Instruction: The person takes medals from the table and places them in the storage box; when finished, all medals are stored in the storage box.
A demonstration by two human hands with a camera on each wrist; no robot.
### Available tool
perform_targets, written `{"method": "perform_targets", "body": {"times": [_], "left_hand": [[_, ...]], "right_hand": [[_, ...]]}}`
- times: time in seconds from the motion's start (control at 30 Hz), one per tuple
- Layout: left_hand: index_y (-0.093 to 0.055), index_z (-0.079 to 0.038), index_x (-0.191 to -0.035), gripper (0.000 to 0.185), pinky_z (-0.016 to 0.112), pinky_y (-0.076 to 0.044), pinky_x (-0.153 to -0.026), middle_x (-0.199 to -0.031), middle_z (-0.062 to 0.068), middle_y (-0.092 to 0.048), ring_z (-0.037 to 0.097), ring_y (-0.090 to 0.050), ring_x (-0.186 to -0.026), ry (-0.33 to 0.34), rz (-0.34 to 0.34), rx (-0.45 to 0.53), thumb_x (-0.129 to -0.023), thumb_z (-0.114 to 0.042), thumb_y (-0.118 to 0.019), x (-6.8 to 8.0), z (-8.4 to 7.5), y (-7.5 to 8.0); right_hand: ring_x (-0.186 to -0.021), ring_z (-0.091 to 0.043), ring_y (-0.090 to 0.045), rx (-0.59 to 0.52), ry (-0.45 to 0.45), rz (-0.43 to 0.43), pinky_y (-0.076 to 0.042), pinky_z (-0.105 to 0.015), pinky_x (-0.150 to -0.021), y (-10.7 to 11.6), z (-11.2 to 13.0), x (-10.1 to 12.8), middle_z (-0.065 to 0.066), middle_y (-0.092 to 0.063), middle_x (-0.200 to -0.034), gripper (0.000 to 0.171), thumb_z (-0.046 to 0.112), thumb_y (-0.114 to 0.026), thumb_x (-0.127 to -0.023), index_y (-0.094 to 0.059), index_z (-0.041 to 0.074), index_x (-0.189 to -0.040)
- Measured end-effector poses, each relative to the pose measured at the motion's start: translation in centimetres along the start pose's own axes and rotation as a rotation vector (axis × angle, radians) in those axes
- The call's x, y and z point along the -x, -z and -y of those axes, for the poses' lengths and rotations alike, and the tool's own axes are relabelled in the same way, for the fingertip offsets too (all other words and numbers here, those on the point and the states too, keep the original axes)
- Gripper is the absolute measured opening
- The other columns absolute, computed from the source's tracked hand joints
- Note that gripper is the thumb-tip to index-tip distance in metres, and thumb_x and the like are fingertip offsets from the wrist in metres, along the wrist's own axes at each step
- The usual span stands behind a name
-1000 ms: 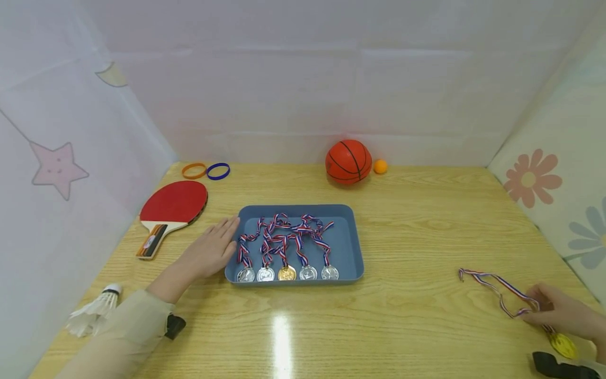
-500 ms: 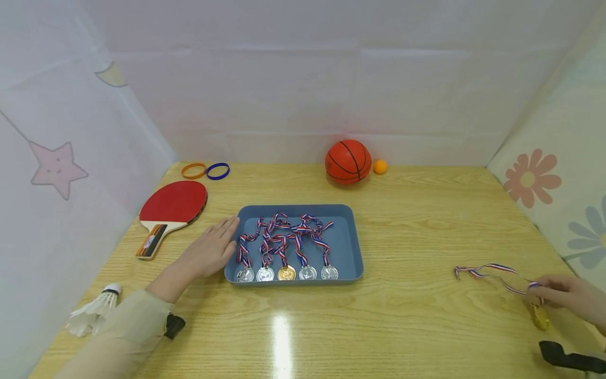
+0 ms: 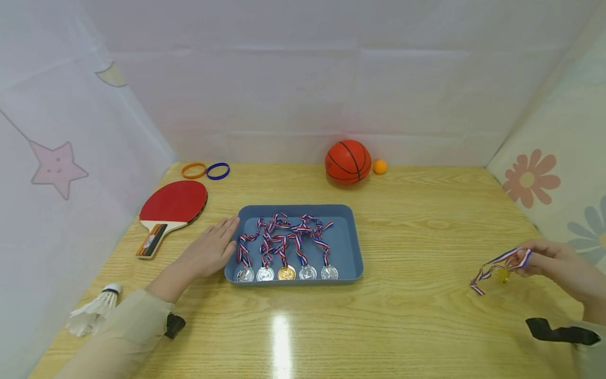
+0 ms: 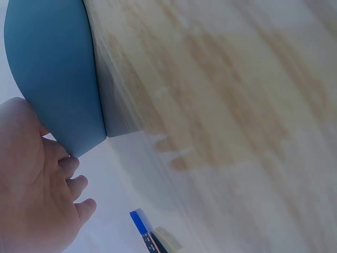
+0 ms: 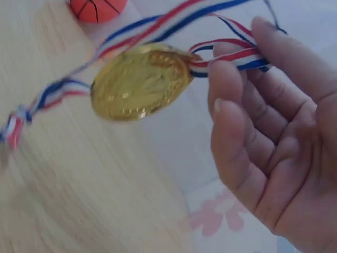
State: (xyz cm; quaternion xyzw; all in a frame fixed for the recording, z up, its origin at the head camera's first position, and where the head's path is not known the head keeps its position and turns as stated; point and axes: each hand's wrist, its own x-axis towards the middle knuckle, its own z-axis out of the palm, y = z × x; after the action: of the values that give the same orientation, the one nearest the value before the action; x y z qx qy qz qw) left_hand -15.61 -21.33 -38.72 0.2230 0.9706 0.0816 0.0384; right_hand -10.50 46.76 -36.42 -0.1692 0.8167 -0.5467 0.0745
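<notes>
While the right hand (image 3: pixel 561 263) pinched the gold medal (image 5: pixel 139 81) by its soft, slippery ribbon (image 5: pixel 226 55), clear of the table, the disc dangled, probably swingy; better gripped near the disc. Left hand (image 3: pixel 210 251) lay flat, fingers straight, against the blue tray (image 3: pixel 356 247)

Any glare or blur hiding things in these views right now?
Head view: sharp, with one glare streak on the table in front of the tray; the medal under the right hand is small and smeared. Left wrist view: table grain is blurred, tray edge and left hand clear. Right wrist view: medal readable, ribbon end and table blurred.
</notes>
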Motion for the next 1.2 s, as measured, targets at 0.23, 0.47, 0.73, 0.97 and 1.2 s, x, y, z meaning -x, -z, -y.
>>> {"method": "perform_targets", "body": {"times": [0.23,0.47,0.73,0.97,1.2], "left_hand": [[-0.018,0.005,-0.144,0.057,0.052,-0.014,-0.107,-0.149,0.020,-0.018,0.039,-0.013,-0.135,0.004,0.005,-0.002,-0.097,-0.022,-0.036,0.0,-0.1,0.1],[-0.018,0.004,-0.144,0.057,0.052,-0.014,-0.107,-0.149,0.019,-0.018,0.038,-0.013,-0.135,0.007,0.005,-0.008,-0.097,-0.022,-0.036,0.0,0.0,0.1],[-0.019,0.005,-0.144,0.057,0.052,-0.015,-0.107,-0.149,0.020,-0.018,0.039,-0.014,-0.135,0.002,0.007,-0.012,-0.098,-0.023,-0.035,0.0,-0.1,0.2],[-0.019,0.005,-0.144,0.056,0.052,-0.015,-0.107,-0.149,0.020,-0.019,0.038,-0.014,-0.135,0.004,0.005,-0.013,-0.097,-0.022,-0.035,0.0,-0.2,0.2],[-0.022,0.006,-0.143,0.055,0.052,-0.017,-0.106,-0.147,0.021,-0.022,0.039,-0.017,-0.134,0.005,-0.014,-0.005,-0.097,-0.020,-0.036,0.1,-0.3,0.3]], "right_hand": [[-0.077,-0.010,-0.058,0.022,0.049,0.023,-0.046,-0.021,-0.063,-1.6,2.9,-2.5,0.002,-0.062,-0.092,0.026,-0.006,-0.037,-0.096,-0.062,0.001,-0.097],[-0.091,-0.009,-0.054,0.253,-0.017,-0.005,-0.040,-0.016,-0.072,-3.5,6.1,-5.3,0.002,-0.060,-0.100,0.016,0.006,-0.047,-0.096,-0.060,0.000,-0.088],[-0.080,-0.016,-0.054,0.377,-0.028,0.019,-0.042,-0.022,-0.069,-5.0,8.0,-8.3,-0.006,-0.063,-0.079,0.013,0.014,-0.056,-0.092,-0.063,0.007,-0.083],[-0.074,-0.017,-0.051,0.401,-0.010,0.075,-0.038,-0.026,-0.063,-6.0,9.4,-10.4,-0.005,-0.061,-0.076,0.021,0.016,-0.052,-0.095,-0.056,0.005,-0.078],[-0.068,-0.025,-0.060,0.254,0.029,0.163,-0.050,-0.032,-0.062,-7.3,10.9,-12.8,-0.014,-0.066,-0.079,0.025,0.014,-0.050,-0.096,-0.056,-0.001,-0.077]]}}
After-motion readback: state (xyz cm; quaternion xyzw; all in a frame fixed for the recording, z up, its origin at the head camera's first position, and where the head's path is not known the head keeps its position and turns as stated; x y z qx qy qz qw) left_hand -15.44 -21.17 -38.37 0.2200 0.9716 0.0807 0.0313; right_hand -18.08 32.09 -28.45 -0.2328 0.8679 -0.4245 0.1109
